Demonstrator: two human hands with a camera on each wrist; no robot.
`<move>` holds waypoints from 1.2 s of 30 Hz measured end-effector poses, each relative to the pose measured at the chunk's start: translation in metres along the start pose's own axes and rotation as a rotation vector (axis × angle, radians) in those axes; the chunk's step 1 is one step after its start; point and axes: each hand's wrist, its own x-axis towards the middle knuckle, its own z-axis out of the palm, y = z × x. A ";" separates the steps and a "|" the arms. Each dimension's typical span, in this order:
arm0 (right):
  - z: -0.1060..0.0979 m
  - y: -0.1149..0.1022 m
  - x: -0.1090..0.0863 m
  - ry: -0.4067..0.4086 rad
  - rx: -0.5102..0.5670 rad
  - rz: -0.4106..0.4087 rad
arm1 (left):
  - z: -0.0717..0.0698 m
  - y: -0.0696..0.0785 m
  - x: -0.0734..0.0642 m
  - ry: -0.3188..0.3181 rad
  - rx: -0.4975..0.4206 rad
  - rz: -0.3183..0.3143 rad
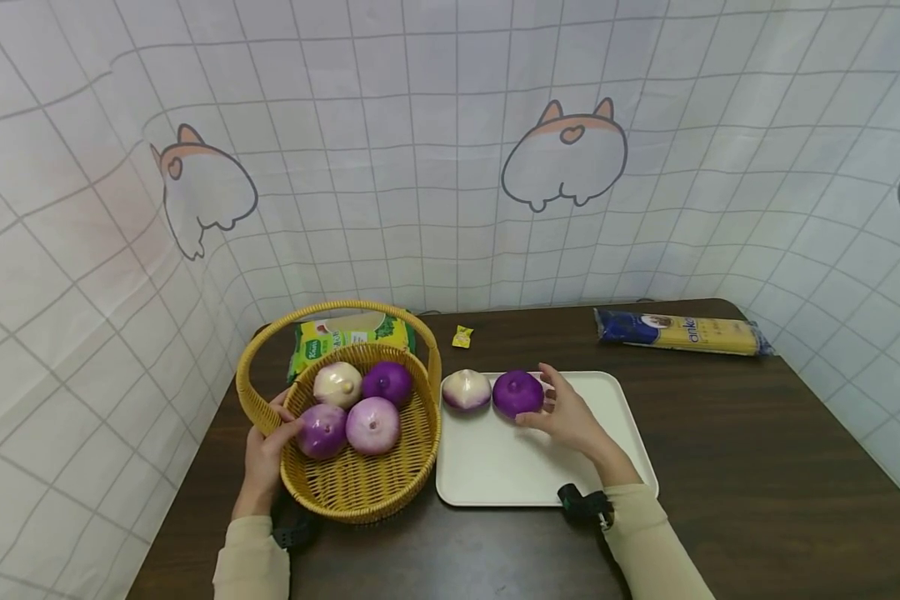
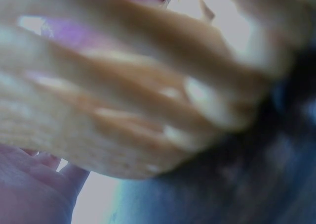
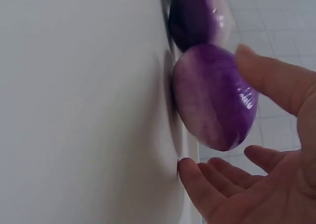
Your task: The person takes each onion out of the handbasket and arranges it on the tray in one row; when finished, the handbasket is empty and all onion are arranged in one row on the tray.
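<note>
My left hand (image 1: 265, 454) grips the left rim of a yellow woven basket (image 1: 417, 433) with a tall handle, thumb over the edge. Inside it lie several shiny round onions, including a pale one (image 1: 373, 426) and a deep purple one (image 1: 387, 382). The left wrist view shows the basket weave (image 2: 123, 155) close up and blurred. On a white tray (image 1: 495, 475) to the right, a purple onion (image 1: 517, 394) sits beside a white-topped onion (image 1: 466, 390). My right hand (image 1: 570, 417) is spread around the purple onion's right side, with a gap visible in the right wrist view (image 3: 256, 179).
A green and yellow packet (image 1: 318, 337) lies behind the basket. Near the back edge of the dark table (image 1: 742, 442) are a small yellow wrapper (image 1: 462, 337) and a blue and yellow pasta-like pack (image 1: 682, 332). A checked curtain (image 1: 457, 167) hangs behind.
</note>
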 end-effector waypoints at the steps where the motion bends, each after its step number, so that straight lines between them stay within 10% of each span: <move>1: -0.002 -0.001 -0.001 -0.002 -0.002 0.004 | 0.000 0.000 0.000 -0.001 0.000 0.001; 17: -0.015 -0.017 -0.005 0.153 -0.051 0.017 | 0.000 0.001 0.000 0.001 -0.009 -0.023; 28: -0.001 -0.039 -0.010 0.325 0.060 -0.163 | 0.000 0.000 0.000 0.005 -0.017 -0.018; 36: 0.022 -0.067 -0.021 0.264 0.136 -0.260 | -0.001 0.001 0.001 0.000 0.010 0.000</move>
